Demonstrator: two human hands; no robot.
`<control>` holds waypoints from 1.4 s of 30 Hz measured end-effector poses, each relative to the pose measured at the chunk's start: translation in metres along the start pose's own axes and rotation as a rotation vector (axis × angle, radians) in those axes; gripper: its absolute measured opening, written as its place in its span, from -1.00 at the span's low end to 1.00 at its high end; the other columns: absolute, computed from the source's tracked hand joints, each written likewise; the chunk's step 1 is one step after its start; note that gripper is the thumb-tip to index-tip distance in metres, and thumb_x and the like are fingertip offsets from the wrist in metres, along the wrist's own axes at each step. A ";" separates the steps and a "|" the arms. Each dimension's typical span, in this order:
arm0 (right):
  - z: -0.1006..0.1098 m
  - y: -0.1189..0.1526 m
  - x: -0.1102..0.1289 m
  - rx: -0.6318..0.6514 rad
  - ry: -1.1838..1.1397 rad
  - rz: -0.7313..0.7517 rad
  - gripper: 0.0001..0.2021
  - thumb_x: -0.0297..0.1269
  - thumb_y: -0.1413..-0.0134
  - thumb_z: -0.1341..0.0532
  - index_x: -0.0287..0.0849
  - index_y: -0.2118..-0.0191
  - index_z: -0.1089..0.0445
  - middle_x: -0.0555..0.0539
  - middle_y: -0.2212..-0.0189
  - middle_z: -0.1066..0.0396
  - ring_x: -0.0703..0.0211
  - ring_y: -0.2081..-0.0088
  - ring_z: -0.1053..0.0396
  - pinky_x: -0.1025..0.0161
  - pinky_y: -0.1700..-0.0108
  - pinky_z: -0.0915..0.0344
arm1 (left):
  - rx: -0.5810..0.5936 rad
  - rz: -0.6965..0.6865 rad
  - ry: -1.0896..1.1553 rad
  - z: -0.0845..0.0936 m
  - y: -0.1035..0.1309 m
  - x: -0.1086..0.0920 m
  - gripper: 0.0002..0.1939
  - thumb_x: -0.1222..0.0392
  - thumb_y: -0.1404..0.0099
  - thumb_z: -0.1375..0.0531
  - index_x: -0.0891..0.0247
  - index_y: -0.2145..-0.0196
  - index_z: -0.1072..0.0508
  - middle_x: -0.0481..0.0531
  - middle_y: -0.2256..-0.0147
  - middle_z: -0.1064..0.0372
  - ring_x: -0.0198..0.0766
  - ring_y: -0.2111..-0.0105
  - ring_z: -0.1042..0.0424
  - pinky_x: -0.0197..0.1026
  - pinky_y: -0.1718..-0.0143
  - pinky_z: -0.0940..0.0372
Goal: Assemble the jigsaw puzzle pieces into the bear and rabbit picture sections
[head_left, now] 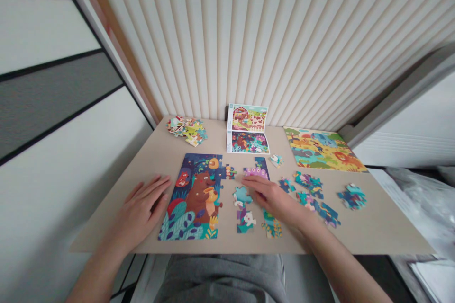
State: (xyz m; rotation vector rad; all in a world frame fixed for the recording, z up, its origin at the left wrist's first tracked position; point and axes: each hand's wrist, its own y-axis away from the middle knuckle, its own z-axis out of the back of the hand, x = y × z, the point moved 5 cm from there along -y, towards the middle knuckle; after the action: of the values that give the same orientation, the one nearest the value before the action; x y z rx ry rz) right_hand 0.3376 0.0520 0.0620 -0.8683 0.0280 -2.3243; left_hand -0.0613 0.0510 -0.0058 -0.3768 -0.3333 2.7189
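A partly joined jigsaw puzzle point(201, 194) of a brown bear lies on the table. My left hand point(144, 206) rests beside its left edge, fingers stretched out and holding nothing. Over loose pieces to the right of the bear reaches my right hand point(265, 194). Its fingers lie across the lower part of a purple puzzle section point(256, 170), thumb apart; what is under the palm is hidden. Near those fingertips are a light-blue puzzle piece point(242, 196) and a piece with a white animal point(246, 220). A green puzzle section point(272, 225) shows below the right wrist.
A picture card point(248, 129) leans at the back. A heap of pieces point(187, 130) sits back left. At the back right lies a finished animal puzzle point(325, 149). Several joined pieces point(309, 183) and a small pile point(351, 196) are on the right. A ribbed panel point(220, 42) borders the table's back.
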 end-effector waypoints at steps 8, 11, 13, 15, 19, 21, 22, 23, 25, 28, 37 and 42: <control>-0.006 0.010 0.009 0.044 0.287 -0.111 -0.68 -0.24 -0.39 -0.31 -0.03 -0.20 -0.49 -0.17 -0.06 -0.58 -0.07 -0.09 -0.53 -0.03 -0.16 -0.42 | -0.002 -0.018 -0.004 0.001 0.000 -0.001 -0.46 -0.08 -0.59 -0.03 0.12 -0.39 -0.35 0.11 -0.37 -0.35 0.00 -0.41 -0.29 0.16 -0.48 -0.07; -0.008 0.014 0.016 0.054 0.337 -0.138 -0.71 -0.19 -0.35 -0.37 -0.02 -0.13 -0.52 -0.16 -0.03 -0.58 -0.08 -0.05 -0.52 -0.03 -0.13 -0.39 | 0.000 -0.014 -0.004 0.002 0.000 -0.002 -0.46 -0.08 -0.59 -0.01 0.12 -0.39 -0.36 0.11 -0.37 -0.35 0.01 -0.40 -0.29 0.17 -0.47 -0.08; -0.010 0.014 0.017 0.057 0.345 -0.150 -0.74 -0.23 -0.35 -0.36 -0.03 -0.11 -0.52 -0.14 -0.03 -0.58 -0.06 -0.04 -0.52 -0.02 -0.12 -0.38 | -0.007 -0.011 -0.001 0.002 -0.001 -0.002 -0.46 -0.08 -0.59 -0.01 0.13 -0.38 -0.36 0.13 -0.37 -0.35 0.02 -0.40 -0.30 0.17 -0.47 -0.09; -0.012 0.013 0.016 0.050 0.343 -0.145 -0.75 -0.27 -0.37 -0.34 -0.03 -0.11 -0.53 -0.14 -0.04 -0.58 -0.05 -0.05 -0.53 0.00 -0.12 -0.38 | -0.008 -0.007 0.001 0.001 -0.001 -0.002 -0.46 -0.09 -0.58 -0.02 0.13 -0.38 -0.37 0.13 -0.36 -0.35 0.02 -0.39 -0.31 0.16 -0.47 -0.09; -0.014 0.010 0.012 0.023 0.331 -0.121 -0.72 -0.34 -0.39 -0.30 -0.02 -0.15 -0.53 -0.15 -0.06 -0.58 -0.03 -0.08 -0.54 0.01 -0.14 -0.39 | 0.004 -0.008 -0.002 0.000 0.000 -0.001 -0.48 -0.07 -0.58 -0.04 0.12 -0.37 -0.38 0.11 -0.37 -0.35 0.01 -0.40 -0.30 0.16 -0.47 -0.08; -0.015 0.010 0.011 0.021 0.324 -0.121 -0.69 -0.37 -0.40 -0.28 -0.03 -0.18 -0.51 -0.15 -0.09 -0.58 -0.04 -0.10 -0.53 -0.01 -0.16 -0.39 | 0.003 -0.010 0.002 0.000 0.000 0.000 -0.47 -0.07 -0.58 -0.04 0.11 -0.38 -0.36 0.10 -0.37 -0.34 0.01 -0.41 -0.29 0.15 -0.48 -0.08; -0.015 0.010 0.010 0.016 0.317 -0.118 -0.68 -0.38 -0.40 -0.27 -0.04 -0.20 -0.50 -0.16 -0.10 -0.58 -0.04 -0.11 -0.53 -0.02 -0.17 -0.39 | 0.000 -0.010 0.004 0.000 0.000 -0.001 -0.47 -0.08 -0.58 -0.04 0.10 -0.39 -0.36 0.10 -0.37 -0.34 0.02 -0.41 -0.29 0.15 -0.48 -0.08; -0.016 0.009 0.009 0.007 0.309 -0.113 -0.67 -0.38 -0.41 -0.26 -0.04 -0.21 -0.49 -0.17 -0.11 -0.58 -0.04 -0.12 -0.52 -0.02 -0.18 -0.39 | -0.004 -0.010 0.006 0.001 0.000 -0.001 -0.46 -0.08 -0.58 -0.04 0.10 -0.39 -0.35 0.10 -0.37 -0.34 0.02 -0.41 -0.29 0.15 -0.48 -0.07; -0.016 0.009 0.009 -0.014 0.288 -0.094 -0.66 -0.38 -0.42 -0.24 -0.04 -0.22 -0.48 -0.17 -0.11 -0.58 -0.03 -0.13 -0.52 -0.03 -0.20 -0.38 | -0.009 -0.010 0.005 0.001 0.000 -0.001 -0.46 -0.08 -0.58 -0.03 0.10 -0.40 -0.34 0.10 -0.37 -0.34 0.02 -0.41 -0.29 0.16 -0.48 -0.07; -0.017 0.005 0.007 -0.039 0.245 -0.068 -0.66 -0.38 -0.43 -0.23 -0.02 -0.22 -0.49 -0.15 -0.09 -0.59 0.00 -0.13 -0.52 -0.03 -0.21 -0.38 | -0.002 -0.008 0.003 0.001 -0.001 -0.001 -0.46 -0.08 -0.59 -0.03 0.12 -0.40 -0.34 0.10 -0.38 -0.34 0.02 -0.40 -0.29 0.18 -0.48 -0.07; -0.006 0.017 0.032 -0.064 0.268 -0.088 -0.74 -0.35 -0.46 -0.19 -0.03 -0.14 -0.53 -0.15 0.00 -0.61 -0.02 -0.04 -0.53 -0.02 -0.12 -0.43 | -0.017 -0.013 -0.007 0.000 -0.001 0.002 -0.46 -0.07 -0.57 -0.04 0.11 -0.38 -0.36 0.12 -0.36 -0.35 0.02 -0.39 -0.32 0.16 -0.48 -0.09; -0.015 0.060 0.058 -0.119 0.215 -0.098 -0.70 -0.39 -0.45 -0.18 -0.01 -0.18 -0.48 -0.16 -0.01 -0.58 -0.06 -0.04 -0.53 -0.06 -0.09 -0.48 | -0.168 -0.060 -0.056 0.018 0.001 -0.010 -0.56 0.08 -0.54 -0.08 0.16 -0.29 -0.43 0.14 -0.29 -0.43 0.06 -0.33 -0.38 0.21 -0.46 -0.12</control>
State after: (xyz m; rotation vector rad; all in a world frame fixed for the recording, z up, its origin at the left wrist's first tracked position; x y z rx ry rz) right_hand 0.3296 -0.0321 0.0703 -0.6862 0.2223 -2.5198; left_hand -0.0576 0.0431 0.0126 -0.3305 -0.5819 2.6545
